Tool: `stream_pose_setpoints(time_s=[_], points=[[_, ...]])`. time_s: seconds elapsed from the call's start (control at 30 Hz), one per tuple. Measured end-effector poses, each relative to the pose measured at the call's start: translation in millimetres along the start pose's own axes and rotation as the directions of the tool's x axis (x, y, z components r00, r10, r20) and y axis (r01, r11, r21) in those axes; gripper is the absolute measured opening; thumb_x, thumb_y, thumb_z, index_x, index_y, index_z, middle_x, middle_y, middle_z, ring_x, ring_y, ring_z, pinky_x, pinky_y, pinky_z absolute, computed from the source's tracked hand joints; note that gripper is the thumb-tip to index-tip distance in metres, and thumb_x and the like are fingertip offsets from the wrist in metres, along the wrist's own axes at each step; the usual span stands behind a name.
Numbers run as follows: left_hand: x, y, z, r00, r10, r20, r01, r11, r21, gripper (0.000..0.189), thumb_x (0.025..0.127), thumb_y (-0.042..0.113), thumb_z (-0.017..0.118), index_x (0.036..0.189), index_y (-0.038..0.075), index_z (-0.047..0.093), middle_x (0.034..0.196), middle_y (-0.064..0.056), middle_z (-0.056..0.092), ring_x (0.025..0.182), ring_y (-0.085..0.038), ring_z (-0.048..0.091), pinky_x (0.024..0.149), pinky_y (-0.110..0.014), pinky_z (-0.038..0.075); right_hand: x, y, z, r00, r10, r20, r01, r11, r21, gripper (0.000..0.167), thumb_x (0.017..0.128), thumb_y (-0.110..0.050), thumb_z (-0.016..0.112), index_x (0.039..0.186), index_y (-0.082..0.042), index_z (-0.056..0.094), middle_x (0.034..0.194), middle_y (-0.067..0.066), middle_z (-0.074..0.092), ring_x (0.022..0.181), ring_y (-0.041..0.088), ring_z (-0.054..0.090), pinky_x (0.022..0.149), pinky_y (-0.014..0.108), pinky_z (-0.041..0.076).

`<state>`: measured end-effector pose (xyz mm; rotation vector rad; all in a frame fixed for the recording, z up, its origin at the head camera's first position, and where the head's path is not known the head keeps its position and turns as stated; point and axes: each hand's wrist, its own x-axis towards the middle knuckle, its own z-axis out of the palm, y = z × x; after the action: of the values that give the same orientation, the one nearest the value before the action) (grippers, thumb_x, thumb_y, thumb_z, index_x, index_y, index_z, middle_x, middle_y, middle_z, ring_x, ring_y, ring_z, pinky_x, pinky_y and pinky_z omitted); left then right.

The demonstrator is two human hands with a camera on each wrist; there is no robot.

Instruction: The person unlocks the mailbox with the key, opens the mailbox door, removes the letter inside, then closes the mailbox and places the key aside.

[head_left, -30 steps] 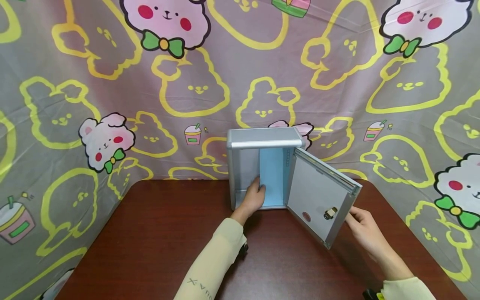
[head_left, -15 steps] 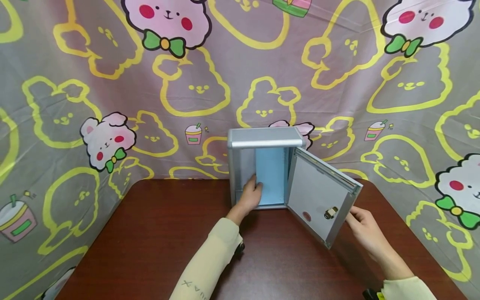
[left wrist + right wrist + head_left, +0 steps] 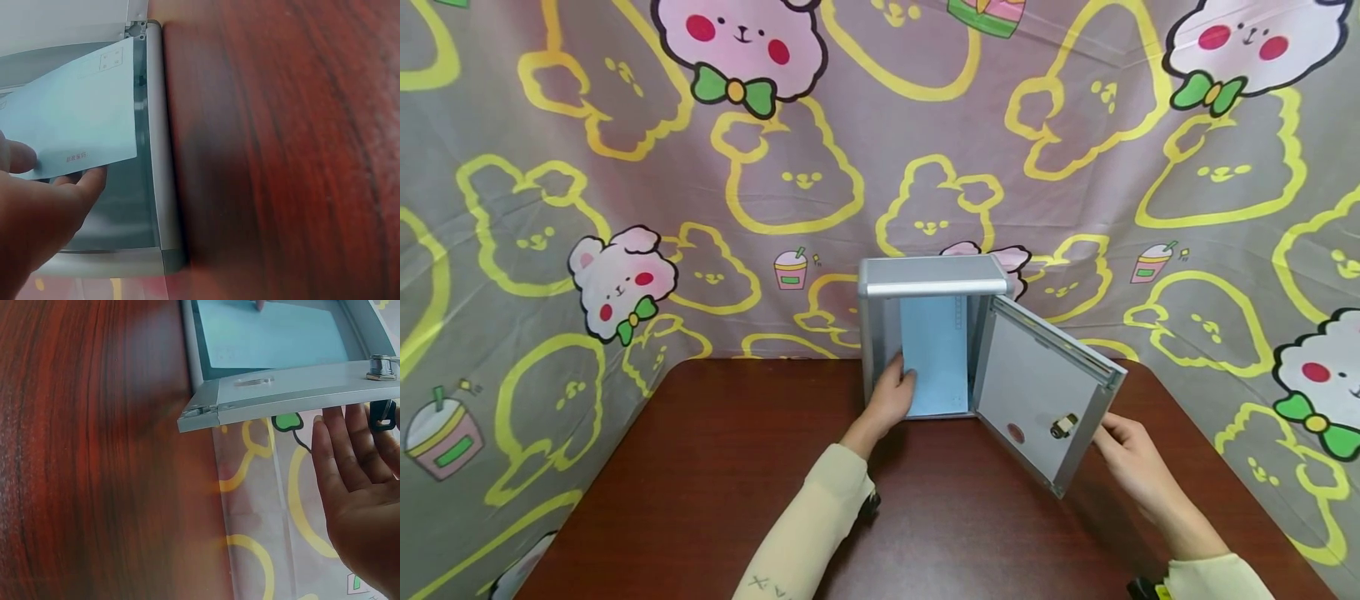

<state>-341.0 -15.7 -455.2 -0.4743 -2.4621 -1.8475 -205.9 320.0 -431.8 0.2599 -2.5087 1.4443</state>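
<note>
A grey metal letter box [image 3: 934,271] stands on the table with its door [image 3: 1037,383] swung out to the right. Inside the opening, my left hand [image 3: 891,400] pinches a light blue envelope [image 3: 936,358] by its left edge, thumb on the near face and fingers behind. Small red print and a square stamp frame show on the envelope [image 3: 81,112] in the left wrist view. My right hand [image 3: 1131,458] is at the door's outer side. In the right wrist view its thumb and forefinger hold a black-headed key [image 3: 382,416] in the lock, the other fingertips at the panel.
The box stands near the back of a dark red-brown wooden table [image 3: 722,483]. Behind and at both sides hangs a grey cloth [image 3: 820,192] with cartoon animals. A metal lock [image 3: 1063,426] juts from the door's inner face.
My left hand has drawn left and slightly toward me, and the envelope has shifted left with it inside the box. The right hand and the door hold their place.
</note>
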Motion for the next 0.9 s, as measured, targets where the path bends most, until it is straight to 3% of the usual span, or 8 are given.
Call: stream_pose_setpoints(time_s=[0.4,0.63,0.77,0.9], points=[[-4.0,-1.7,-1.6,0.998,0.055,0.005,-0.055,0.998,-0.014,0.049,0.109,0.013,0.041,0.156,0.0,0.038,0.157,-0.018,0.042,0.147,-0.031,0.035,0.12,-0.048,0.032,0.9,1,0,1.0,0.013,0.006,-0.013,1.0,0.008,0.036,0.11,-0.023,0.048,0.115,0.004,0.071,0.105,-0.01,0.073,0.101,-0.002,0.062,0.081,0.015,0.05],[-6.9,-1.6,-3.3,0.997,0.072,0.019,-0.071,0.997,-0.023,0.037,0.109,0.011,0.041,0.143,0.005,0.053,0.14,-0.013,0.059,0.127,-0.023,0.053,0.108,-0.043,0.044,0.9,2,0,1.0,0.007,-0.001,-0.007,1.0,-0.009,0.036,0.11,-0.023,0.047,0.117,0.004,0.071,0.104,-0.011,0.073,0.1,-0.003,0.062,0.081,0.016,0.051],[-9.2,0.2,-4.0,0.996,0.084,0.04,-0.083,0.996,-0.027,0.036,0.11,0.011,0.04,0.143,0.006,0.053,0.135,-0.01,0.06,0.117,-0.019,0.054,0.101,-0.039,0.045,0.9,2,0,1.0,-0.009,-0.001,0.009,1.0,-0.006,0.036,0.11,-0.021,0.047,0.118,0.006,0.071,0.103,-0.01,0.074,0.097,-0.001,0.065,0.08,0.017,0.052],[-13.3,3.5,-3.5,0.995,0.089,0.05,-0.088,0.996,-0.011,0.032,0.109,0.011,0.041,0.137,0.005,0.055,0.116,-0.008,0.06,0.102,-0.018,0.052,0.092,-0.035,0.044,1.6,3,0,1.0,-0.018,0.004,0.018,1.0,0.004,0.037,0.11,-0.02,0.047,0.121,0.007,0.069,0.103,-0.01,0.075,0.097,-0.001,0.066,0.08,0.015,0.052]])
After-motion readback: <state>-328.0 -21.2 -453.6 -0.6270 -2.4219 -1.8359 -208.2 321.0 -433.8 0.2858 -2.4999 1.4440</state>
